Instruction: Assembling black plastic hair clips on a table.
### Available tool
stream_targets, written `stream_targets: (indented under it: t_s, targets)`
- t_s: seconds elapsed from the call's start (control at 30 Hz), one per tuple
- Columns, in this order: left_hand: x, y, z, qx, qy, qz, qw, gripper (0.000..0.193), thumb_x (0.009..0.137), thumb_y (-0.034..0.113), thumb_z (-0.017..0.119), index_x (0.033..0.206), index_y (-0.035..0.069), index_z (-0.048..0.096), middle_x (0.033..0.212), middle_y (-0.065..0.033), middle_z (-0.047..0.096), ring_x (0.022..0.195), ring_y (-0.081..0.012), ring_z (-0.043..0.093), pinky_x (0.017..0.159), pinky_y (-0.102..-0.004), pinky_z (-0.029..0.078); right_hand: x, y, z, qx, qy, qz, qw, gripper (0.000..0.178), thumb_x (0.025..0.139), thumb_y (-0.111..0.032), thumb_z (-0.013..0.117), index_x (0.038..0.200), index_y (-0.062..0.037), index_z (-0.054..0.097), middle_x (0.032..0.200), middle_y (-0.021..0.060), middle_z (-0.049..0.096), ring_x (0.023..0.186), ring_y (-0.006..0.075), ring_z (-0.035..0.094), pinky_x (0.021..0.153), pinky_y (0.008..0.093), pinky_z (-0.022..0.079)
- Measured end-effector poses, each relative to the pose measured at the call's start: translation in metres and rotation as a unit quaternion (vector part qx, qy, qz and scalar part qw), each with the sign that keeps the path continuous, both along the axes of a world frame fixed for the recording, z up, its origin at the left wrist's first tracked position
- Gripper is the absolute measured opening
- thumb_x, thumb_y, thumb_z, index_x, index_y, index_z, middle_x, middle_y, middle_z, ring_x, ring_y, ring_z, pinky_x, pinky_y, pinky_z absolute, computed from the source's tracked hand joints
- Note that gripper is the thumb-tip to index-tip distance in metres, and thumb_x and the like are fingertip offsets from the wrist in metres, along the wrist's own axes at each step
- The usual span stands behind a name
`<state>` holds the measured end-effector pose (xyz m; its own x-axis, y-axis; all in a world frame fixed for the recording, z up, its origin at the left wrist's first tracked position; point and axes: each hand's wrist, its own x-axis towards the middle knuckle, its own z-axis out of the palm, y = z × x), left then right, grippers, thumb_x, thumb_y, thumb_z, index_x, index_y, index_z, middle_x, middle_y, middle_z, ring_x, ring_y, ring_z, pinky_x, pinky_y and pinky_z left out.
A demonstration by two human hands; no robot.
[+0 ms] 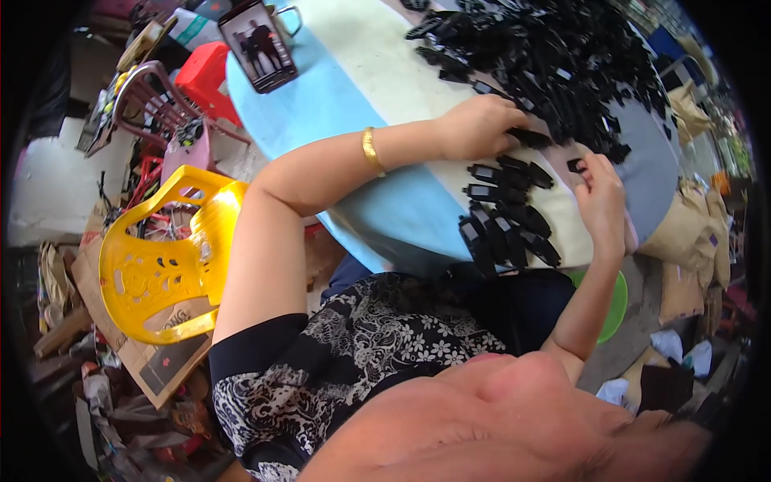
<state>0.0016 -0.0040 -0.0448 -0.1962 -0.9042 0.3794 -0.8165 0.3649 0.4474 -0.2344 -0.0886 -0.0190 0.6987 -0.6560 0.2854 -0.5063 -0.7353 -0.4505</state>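
Note:
My left hand, with a gold bracelet on its wrist, is closed over the table around a dark, flat black plastic piece. To its right, my right hand pinches a small black part between thumb and fingertips. The two hands are a short gap apart. Nearer me lies a group of long black plastic pieces, set in rough rows, some showing a grey rectangle. Beyond both hands spreads a big loose heap of similar black parts. Their exact kind is too small to tell.
The table has a striped blue, cream and grey top. A phone stands at its far left edge by a glass mug. A yellow plastic chair and a red stool are on the left. A green basin and brown sacks are right.

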Motion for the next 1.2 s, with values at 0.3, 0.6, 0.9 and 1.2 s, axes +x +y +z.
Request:
stream_targets:
  t_s: [0.3,0.6,0.9,1.2]
  targets:
    - [-0.008,0.0,-0.013,-0.03,0.031,0.016,0.999,0.025,0.081,0.015,0.063,0.103,0.003,0.065,0.097,-0.0144,0.058,0.092,-0.0334,0.056,0.082,-0.0387,0.047,-0.003,0.001,0.004,-0.065,0.048,-0.035,0.996,0.034,0.07,0.01,0.054,0.103,0.0031,0.058,0.093,0.0144,0.058,0.087,0.03,0.06,0.078,0.0356,0.049]
    - [-0.008,0.0,-0.004,0.011,0.055,-0.036,0.998,0.024,0.075,0.015,0.067,0.096,0.002,0.067,0.092,-0.0137,0.059,0.09,-0.0316,0.058,0.081,-0.038,0.048,0.02,0.006,-0.011,0.18,-0.182,0.108,0.961,0.035,0.073,0.004,0.066,0.107,-0.0005,0.061,0.085,0.0042,0.058,0.076,0.0095,0.056,0.068,0.0231,0.046]
    - [-0.007,0.003,-0.002,0.043,0.106,-0.003,0.993,0.023,0.073,0.016,0.07,0.089,0.001,0.068,0.089,-0.0133,0.061,0.084,-0.0307,0.061,0.076,-0.0363,0.049,0.011,0.006,0.0,-0.077,-0.014,0.079,0.994,0.023,0.067,0.005,0.06,0.089,0.0013,0.063,0.081,0.0101,0.059,0.078,0.0261,0.056,0.068,0.0335,0.046]
    - [-0.013,-0.001,-0.003,0.043,0.106,0.0,0.993,0.023,0.072,0.018,0.072,0.085,0.0,0.068,0.086,-0.0134,0.062,0.081,-0.0307,0.061,0.073,-0.0361,0.049,0.032,0.003,-0.006,-0.09,-0.074,0.153,0.981,0.013,0.066,0.003,0.064,0.079,0.0031,0.064,0.073,0.0101,0.058,0.078,0.0251,0.054,0.067,0.0342,0.045]
